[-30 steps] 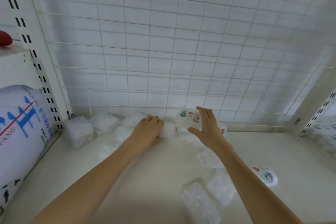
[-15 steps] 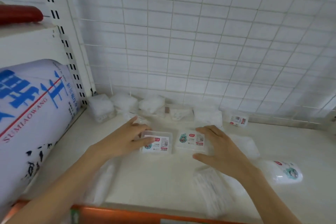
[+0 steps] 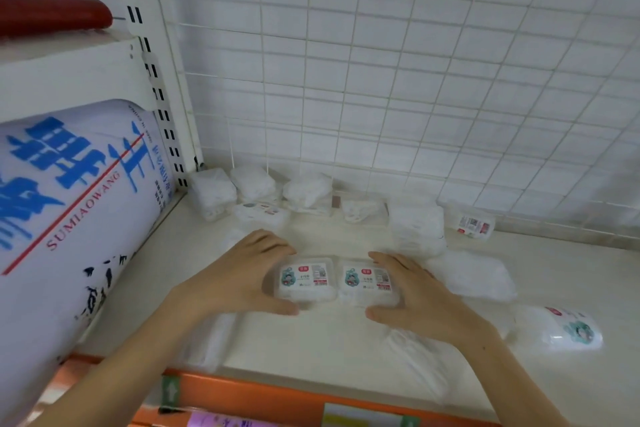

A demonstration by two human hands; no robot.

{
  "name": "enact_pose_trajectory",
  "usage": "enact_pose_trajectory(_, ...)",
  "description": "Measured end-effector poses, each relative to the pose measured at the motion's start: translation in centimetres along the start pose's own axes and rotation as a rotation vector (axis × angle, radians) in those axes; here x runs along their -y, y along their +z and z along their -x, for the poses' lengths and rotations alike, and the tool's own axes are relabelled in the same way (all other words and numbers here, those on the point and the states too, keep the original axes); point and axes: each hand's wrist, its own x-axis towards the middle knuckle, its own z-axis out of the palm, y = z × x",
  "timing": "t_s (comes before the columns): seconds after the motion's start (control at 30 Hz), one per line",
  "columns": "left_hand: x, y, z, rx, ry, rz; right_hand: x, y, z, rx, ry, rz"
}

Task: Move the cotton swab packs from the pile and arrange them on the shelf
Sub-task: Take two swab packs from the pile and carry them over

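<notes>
left hand: palm down, fingers up top and thumb reaching along the near side, kinda cupped like a C, opening facing the other hand
right hand: pretty much the mirror of that, fingers spread a bit over the far side, thumb pointing inward below
forearms: both bare, coming in from the bottom corners and angling toward each other
wrists: fairly straight, no real bend
gap: hands sit close side by side, fingertips not touching each other
</notes>
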Motion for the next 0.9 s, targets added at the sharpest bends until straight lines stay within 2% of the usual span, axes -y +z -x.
enact_pose_trajectory(0.1, -0.4, 0.6, 0.1, -0.021, -0.046, 0.000, -0.1, 0.2, -0.4, 0.015, 0.031, -0.057)
enact_pose_trajectory(0.2, -0.8, 1.0, 0.2, -0.076, -0.057, -0.012, -0.2, 0.7, -0.7, -0.052, 0.080, -0.156)
enact_pose_trajectory(0.4, -1.9, 0.7, 1.0, -0.116, -0.046, 0.100, 1.1, 1.1, 0.4, -0.284, 0.025, -0.087)
enact_pose_trajectory(0.63, -3.9, -0.1, 1.7, -0.334, 0.003, 0.359, 1.5, 0.0, 5.3, -0.594, 0.047, -0.102)
enact_pose_trajectory(0.8, -8.3, 0.7, -0.3, -0.308, 0.112, 0.459, -0.5, -1.0, 11.6, -0.713, 0.114, -0.101)
enact_pose_trajectory(0.9, -12.2, 2.2, -2.0, -0.267, 0.179, 0.505, -2.2, -1.0, 16.5, -0.769, 0.222, -0.091)
